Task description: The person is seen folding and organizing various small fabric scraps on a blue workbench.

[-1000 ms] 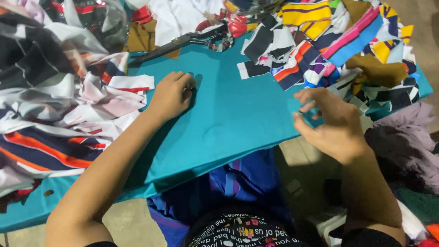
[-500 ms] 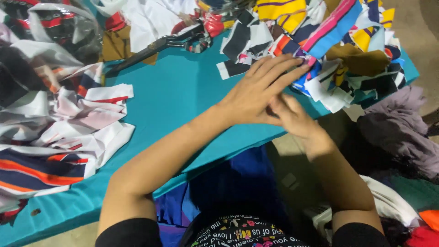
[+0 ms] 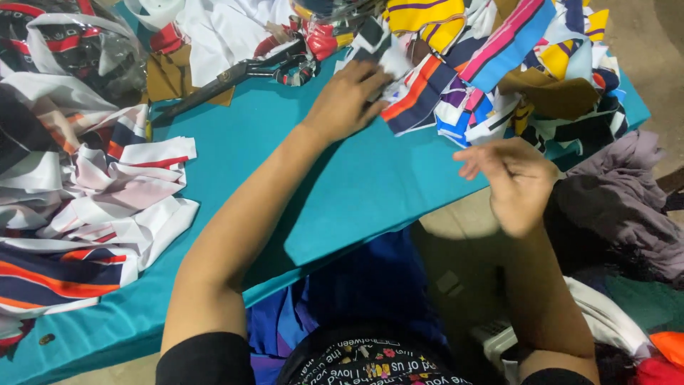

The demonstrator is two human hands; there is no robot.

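Pressing left hand (image 3: 347, 100) on striped scrap (image 3: 417, 96)

A table covered in teal cloth (image 3: 335, 192) fills most of the view, running slantwise from the lower left to the upper right, and its front edge hangs over the space below. Under that edge, just beneath the hands, lies a pale tan floor (image 3: 463, 214), partly shaded. More of the same bare floor (image 3: 659, 50) shows past the table's far right corner. Light falls from above and lays soft, dark shadows on the teal surface and on the ground beside it. No wall or window is in view.
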